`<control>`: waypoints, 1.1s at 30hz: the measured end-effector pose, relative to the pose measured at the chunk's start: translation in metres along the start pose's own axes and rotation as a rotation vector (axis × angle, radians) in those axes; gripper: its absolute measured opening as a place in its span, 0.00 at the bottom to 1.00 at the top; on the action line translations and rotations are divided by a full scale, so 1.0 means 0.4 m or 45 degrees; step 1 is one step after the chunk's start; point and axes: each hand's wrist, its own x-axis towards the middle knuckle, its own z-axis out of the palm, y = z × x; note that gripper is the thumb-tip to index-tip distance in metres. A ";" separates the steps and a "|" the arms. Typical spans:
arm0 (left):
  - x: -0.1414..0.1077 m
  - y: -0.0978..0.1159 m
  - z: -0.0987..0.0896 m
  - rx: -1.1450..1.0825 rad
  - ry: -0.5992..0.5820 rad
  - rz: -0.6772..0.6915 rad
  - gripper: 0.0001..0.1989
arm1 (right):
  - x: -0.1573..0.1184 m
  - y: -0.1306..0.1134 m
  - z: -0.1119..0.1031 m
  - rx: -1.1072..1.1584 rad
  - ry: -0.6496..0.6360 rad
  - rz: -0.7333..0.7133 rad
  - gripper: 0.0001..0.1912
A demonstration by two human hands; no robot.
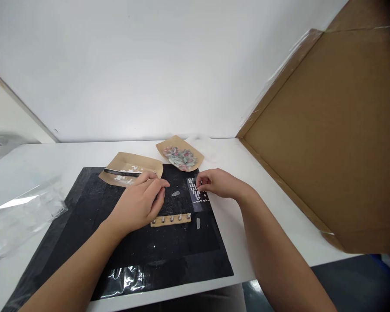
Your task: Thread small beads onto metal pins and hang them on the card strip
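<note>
My left hand (144,199) is over the black mat, fingers curled and their tips together; what they hold, if anything, is too small to make out. Behind its knuckles a slim black tool (121,172) lies across a brown paper tray (126,159) with small white bits; I cannot tell whether the hand touches it. My right hand (214,182) pinches at a clear sheet of white adhesive tabs (196,206), its fingertips hiding any piece. Between the hands lies a clear false nail tip (175,193). Another nail tip (198,223) rests beside a wooden strip (170,220) carrying several small metal pegs.
A second paper tray (169,143) at the back holds many wrapped pieces in pink and green. Clear plastic bags (29,212) lie at left. A large cardboard panel (328,130) stands along the right side. The black mat (143,247) reaches the table's front edge.
</note>
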 end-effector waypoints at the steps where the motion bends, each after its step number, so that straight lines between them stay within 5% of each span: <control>1: 0.000 -0.001 0.000 -0.001 -0.006 0.006 0.10 | 0.000 0.000 0.001 0.001 -0.001 0.001 0.04; 20: 0.000 0.000 -0.001 0.004 -0.009 0.018 0.09 | -0.001 -0.007 0.014 -0.090 -0.029 -0.087 0.06; 33: 0.000 0.003 -0.004 0.045 0.004 0.033 0.08 | -0.008 -0.005 0.015 -0.045 -0.058 0.016 0.04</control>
